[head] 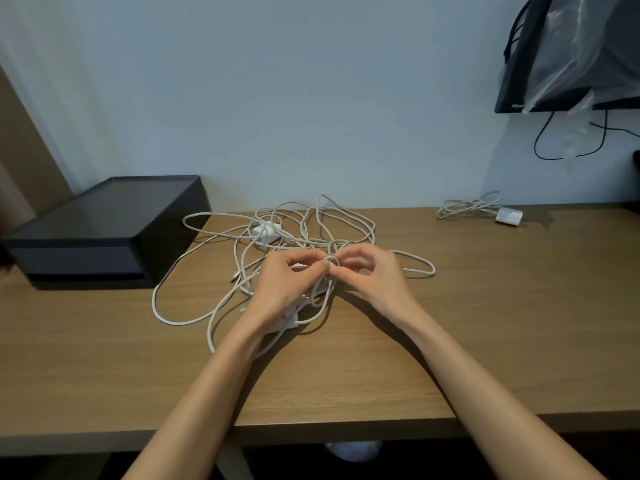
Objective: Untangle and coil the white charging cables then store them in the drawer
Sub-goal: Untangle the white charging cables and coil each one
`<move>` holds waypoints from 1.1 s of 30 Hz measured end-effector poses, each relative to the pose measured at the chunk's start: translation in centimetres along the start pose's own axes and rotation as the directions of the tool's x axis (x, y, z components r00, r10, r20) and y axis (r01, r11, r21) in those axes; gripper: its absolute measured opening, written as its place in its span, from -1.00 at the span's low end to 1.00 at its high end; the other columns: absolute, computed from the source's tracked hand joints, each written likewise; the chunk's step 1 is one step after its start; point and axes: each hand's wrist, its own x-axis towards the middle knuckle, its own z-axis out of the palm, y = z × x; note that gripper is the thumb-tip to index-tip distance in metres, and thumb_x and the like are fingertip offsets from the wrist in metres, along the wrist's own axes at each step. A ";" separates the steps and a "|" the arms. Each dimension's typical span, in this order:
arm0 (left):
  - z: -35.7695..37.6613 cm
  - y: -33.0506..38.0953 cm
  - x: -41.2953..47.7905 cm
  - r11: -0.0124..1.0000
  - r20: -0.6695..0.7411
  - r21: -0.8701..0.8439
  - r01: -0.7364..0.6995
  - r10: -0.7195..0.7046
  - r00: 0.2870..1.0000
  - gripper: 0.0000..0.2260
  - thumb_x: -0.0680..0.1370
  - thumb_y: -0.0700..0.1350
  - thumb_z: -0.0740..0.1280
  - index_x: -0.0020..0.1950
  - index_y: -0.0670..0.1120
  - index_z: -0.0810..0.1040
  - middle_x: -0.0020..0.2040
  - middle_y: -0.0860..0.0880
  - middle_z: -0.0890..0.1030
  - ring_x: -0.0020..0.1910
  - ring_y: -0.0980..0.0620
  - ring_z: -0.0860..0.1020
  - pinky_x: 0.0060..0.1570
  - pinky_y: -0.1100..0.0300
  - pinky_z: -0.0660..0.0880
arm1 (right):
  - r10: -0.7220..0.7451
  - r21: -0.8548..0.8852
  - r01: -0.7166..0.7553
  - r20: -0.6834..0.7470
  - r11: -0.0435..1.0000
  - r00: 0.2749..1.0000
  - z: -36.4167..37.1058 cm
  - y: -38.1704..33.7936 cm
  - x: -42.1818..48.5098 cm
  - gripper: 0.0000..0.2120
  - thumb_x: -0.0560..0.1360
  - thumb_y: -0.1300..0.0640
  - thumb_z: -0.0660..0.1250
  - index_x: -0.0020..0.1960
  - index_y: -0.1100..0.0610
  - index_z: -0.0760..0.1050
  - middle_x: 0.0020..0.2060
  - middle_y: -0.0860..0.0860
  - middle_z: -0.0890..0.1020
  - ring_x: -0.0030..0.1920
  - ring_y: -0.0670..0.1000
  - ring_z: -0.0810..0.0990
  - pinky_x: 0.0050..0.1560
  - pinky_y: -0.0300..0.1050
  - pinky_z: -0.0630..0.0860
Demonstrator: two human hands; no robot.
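- Tangled white cables (277, 244) lie mid-table, toward the back edge.
- Left hand (284, 282) and right hand (372, 271) both pinch one knot.
- Advice: loosen that loop gently; avoid pulling it tight.

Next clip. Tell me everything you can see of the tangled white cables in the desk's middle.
The tangled white cables lie spread across the middle of the wooden desk, right of the black drawer box. Thin matte cords cross in many loose loops, with two white adapter blocks among them: one at the back, one by the left wrist. A connector end shows at left. The left hand and right hand pinch a small loop at the centre. None is coiled.
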 end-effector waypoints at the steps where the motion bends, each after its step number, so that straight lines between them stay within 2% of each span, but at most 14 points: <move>1: 0.0 0.1 -0.1 1.000 0.004 0.002 0.003 -0.003 1.000 -0.93 0.48 -0.17 0.40 -0.13 -0.07 0.68 -0.16 -0.08 0.69 -0.12 -0.08 0.67 0.03 -0.11 0.58 | 0.003 0.009 -0.003 -0.004 1.000 1.000 -0.1 0.0 0.0 -0.82 0.40 0.19 0.49 -0.01 0.10 0.62 -0.13 -0.05 0.69 -0.07 -0.16 0.66 -0.07 -0.26 0.59; 5: -0.3 0.3 -0.1 0.999 0.017 0.042 0.005 -0.005 1.000 -0.95 0.48 -0.13 0.41 -0.14 -0.03 0.68 -0.17 -0.04 0.69 -0.14 -0.04 0.67 0.01 -0.12 0.59 | 0.025 0.048 -0.025 -0.010 0.999 1.000 -0.2 0.0 -0.2 -0.83 0.38 0.22 0.51 -0.04 0.18 0.65 -0.14 -0.01 0.71 -0.08 -0.12 0.68 -0.01 -0.21 0.60; 9: -0.8 0.4 -0.1 0.991 0.048 0.125 -0.043 0.037 0.998 -0.94 0.48 -0.09 0.41 -0.12 -0.02 0.68 -0.16 -0.02 0.69 -0.15 0.01 0.67 0.00 -0.06 0.60 | -0.030 -0.054 0.032 0.023 0.998 0.999 -0.1 -0.1 -0.4 -0.95 0.43 0.20 0.47 -0.11 0.15 0.66 -0.20 -0.02 0.71 -0.10 -0.13 0.67 0.02 -0.16 0.59; 11: -0.8 0.5 -0.2 0.990 0.057 0.131 -0.055 0.048 0.997 -0.93 0.49 -0.09 0.41 -0.10 -0.03 0.68 -0.17 -0.02 0.69 -0.16 0.03 0.67 -0.02 -0.04 0.61 | -0.052 -0.092 0.053 0.019 0.994 0.998 -0.1 -0.3 -0.5 -0.97 0.44 0.19 0.45 -0.12 0.12 0.66 -0.22 -0.07 0.71 -0.11 -0.17 0.67 -0.01 -0.22 0.58; 15: -0.5 0.0 -0.2 0.984 0.006 0.159 -0.084 0.084 0.996 -0.94 0.47 -0.08 0.43 -0.10 0.01 0.69 -0.22 0.01 0.69 -0.18 0.06 0.66 -0.07 -0.04 0.61 | -0.074 -0.145 0.072 -0.009 0.987 0.997 0.0 -0.6 -0.8 -0.97 0.45 0.16 0.44 -0.15 0.08 0.67 -0.24 -0.14 0.69 -0.11 -0.27 0.63 -0.09 -0.46 0.49; 20: -0.3 -0.3 -0.2 0.978 -0.040 0.175 -0.114 0.123 0.992 -0.93 0.45 -0.09 0.45 -0.11 0.07 0.69 -0.21 0.07 0.70 -0.18 0.12 0.66 -0.10 0.03 0.62 | -0.074 -0.163 0.067 -0.039 0.984 0.997 0.1 -0.8 -1.1 -0.90 0.45 0.13 0.44 -0.22 -0.03 0.64 -0.28 -0.19 0.68 -0.16 -0.29 0.63 -0.13 -0.47 0.48; 23: -0.4 -0.2 -0.2 0.975 -0.038 0.182 -0.131 0.140 0.989 -0.90 0.44 -0.12 0.46 -0.11 0.09 0.68 -0.20 0.07 0.70 -0.18 0.15 0.66 -0.10 0.10 0.62 | -0.076 -0.187 0.064 -0.058 0.980 0.995 0.2 -0.7 -1.0 -0.95 0.45 0.12 0.44 -0.19 0.03 0.66 -0.26 -0.16 0.69 -0.16 -0.26 0.64 -0.11 -0.36 0.55; 26: -0.3 -0.4 -0.2 0.969 -0.054 0.208 -0.134 0.148 0.988 -0.88 0.44 -0.15 0.46 -0.06 0.02 0.69 -0.17 0.07 0.70 -0.17 0.19 0.65 -0.10 0.19 0.61 | -0.070 -0.200 0.054 -0.072 0.978 0.995 0.4 -0.5 -1.1 -0.95 0.45 0.13 0.45 -0.17 0.01 0.67 -0.26 -0.14 0.70 -0.16 -0.22 0.66 -0.08 -0.19 0.62; 33: -0.1 -0.5 -0.4 0.954 -0.105 0.260 -0.150 0.182 0.978 -0.87 0.43 -0.15 0.48 -0.04 -0.02 0.69 -0.18 0.09 0.69 -0.18 0.27 0.63 -0.14 0.35 0.57 | -0.045 -0.168 0.032 -0.078 0.985 0.996 0.4 -0.4 -1.1 -0.94 0.43 0.14 0.46 -0.21 0.03 0.67 -0.29 -0.12 0.70 -0.19 -0.17 0.67 -0.04 0.00 0.62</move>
